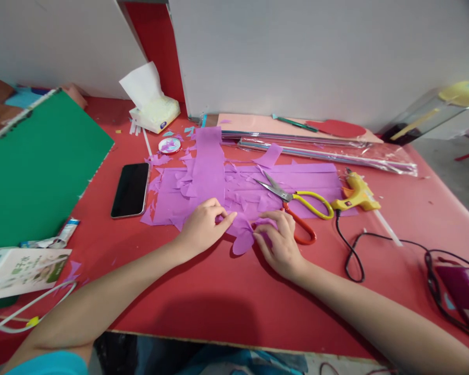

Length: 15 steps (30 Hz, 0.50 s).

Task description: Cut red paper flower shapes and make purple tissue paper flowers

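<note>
Two grips meet on one piece as I watch from my station: my left hand (203, 226) pinches the upper left edge of a small purple piece of thin sheet with rounded, petal-like lobes (243, 240), and my right hand (280, 244) has its fingertips closed on the right side. The piece sits between them, at the near edge of a long, flat purple sheet (316, 179) on the red table (160, 307). I judge the cutting well along: loose purple scraps (185, 182) litter the sheet, and the steel scissors with one yellow and one red handle (286, 196) lie open just beyond my right hand. The shaping looks only partly done; whether the lobes are fixed together, I cannot tell. The yellow glue gun (359, 195) lies untouched at the right, and a broad purple strip (209, 156) across the sheet looks uncut
</note>
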Available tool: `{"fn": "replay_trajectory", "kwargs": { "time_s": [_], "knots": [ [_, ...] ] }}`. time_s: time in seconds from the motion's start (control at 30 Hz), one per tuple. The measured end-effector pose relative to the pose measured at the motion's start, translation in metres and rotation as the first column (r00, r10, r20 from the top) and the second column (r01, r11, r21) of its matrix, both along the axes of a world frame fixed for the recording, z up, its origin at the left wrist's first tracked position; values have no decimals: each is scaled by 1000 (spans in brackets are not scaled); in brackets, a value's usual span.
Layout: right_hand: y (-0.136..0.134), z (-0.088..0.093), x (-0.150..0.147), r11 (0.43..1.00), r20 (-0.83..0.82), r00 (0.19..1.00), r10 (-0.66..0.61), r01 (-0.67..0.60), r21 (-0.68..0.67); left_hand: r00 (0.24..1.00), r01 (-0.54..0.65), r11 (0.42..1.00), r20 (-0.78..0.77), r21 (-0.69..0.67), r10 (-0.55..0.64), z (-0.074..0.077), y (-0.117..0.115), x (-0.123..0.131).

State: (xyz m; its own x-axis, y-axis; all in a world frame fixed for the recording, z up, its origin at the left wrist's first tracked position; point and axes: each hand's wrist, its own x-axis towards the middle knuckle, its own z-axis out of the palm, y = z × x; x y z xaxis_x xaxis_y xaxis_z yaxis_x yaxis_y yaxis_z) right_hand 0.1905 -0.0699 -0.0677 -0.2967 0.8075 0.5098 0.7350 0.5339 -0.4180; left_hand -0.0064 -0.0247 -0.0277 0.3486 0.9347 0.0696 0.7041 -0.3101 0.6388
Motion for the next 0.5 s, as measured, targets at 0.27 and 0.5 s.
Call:
{"fn": "replay_trajectory", "kwargs": {
  "time_s": [0.27, 0.5],
  "knots": [
    [-1, 0, 0, 999, -13, 1000, -7, 8, 31, 962, -6, 935, 253, -354, 102, 5, 1, 2],
    [-1, 2, 0, 1000, -18, 1000, -18, 18, 26, 930, 74, 838, 341, -540, 138, -2, -1, 3]
  ]
}}
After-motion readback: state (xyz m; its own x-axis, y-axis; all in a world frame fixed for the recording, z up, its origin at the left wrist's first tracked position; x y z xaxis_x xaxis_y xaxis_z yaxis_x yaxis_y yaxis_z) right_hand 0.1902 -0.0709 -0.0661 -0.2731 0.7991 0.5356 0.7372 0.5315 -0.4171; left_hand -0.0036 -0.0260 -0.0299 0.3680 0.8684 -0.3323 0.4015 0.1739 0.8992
